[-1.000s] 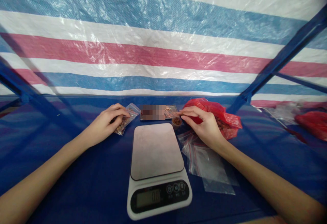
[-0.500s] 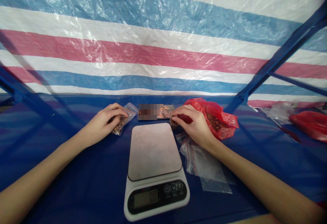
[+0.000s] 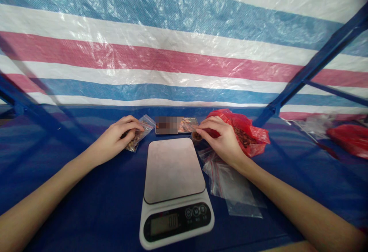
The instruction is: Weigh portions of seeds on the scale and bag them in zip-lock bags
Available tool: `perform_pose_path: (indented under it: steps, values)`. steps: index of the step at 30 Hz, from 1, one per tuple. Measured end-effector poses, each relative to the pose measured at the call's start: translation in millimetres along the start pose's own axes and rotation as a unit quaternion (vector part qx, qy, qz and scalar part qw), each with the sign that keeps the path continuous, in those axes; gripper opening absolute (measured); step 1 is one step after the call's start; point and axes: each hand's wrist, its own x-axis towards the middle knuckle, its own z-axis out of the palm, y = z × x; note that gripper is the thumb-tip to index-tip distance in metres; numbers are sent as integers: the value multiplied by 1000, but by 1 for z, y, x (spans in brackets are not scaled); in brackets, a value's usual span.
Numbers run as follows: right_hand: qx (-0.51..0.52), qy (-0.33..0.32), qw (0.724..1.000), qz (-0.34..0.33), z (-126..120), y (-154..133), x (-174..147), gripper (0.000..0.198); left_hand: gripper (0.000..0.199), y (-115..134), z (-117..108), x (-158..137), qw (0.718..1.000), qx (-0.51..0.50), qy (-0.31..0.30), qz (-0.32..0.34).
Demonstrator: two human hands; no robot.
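Note:
My left hand [image 3: 125, 132] has its fingers curled over a small clear zip bag [image 3: 147, 124] that lies on the blue surface and holds brown pieces. Across from it, my right hand [image 3: 220, 137] has thumb and forefinger drawn together at the rim of a small brownish cup [image 3: 196, 137]. Whatever those fingertips may hold is too small to tell. Behind that hand sits an open red plastic bag [image 3: 258, 137] with reddish-brown nut-like pieces inside. Between my arms stands a white kitchen scale [image 3: 175, 171], its plate bare and its display showing zeros.
Flat zip bags [image 3: 232, 186] lie in a loose pile under my right wrist. A phone [image 3: 188, 124] with a lit, partly blurred screen lies behind the scale. Another red bag [image 3: 349, 139] is at the far right. Blue metal bars [image 3: 310, 68] and a striped sheet [image 3: 172, 56] stand behind.
My right fingertips have shifted slightly away from the cup, so more of its opening shows. My left hand stays on the zip bag. The scale has not moved.

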Motion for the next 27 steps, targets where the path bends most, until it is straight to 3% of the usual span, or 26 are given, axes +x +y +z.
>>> perform_pose_path:
  steps: [7,15,27]
  values:
    - [-13,-7,1000,-19,-3,-3,-1,15,35,-2,0,1,1000,3,2,7]
    - [-19,-30,999,-16,-1,5,-2,6,35,0,0,0,1000,2,1,8]
    - [-33,-13,999,-21,-1,11,0,12,36,0,0,0,1000,-4,-1,0]
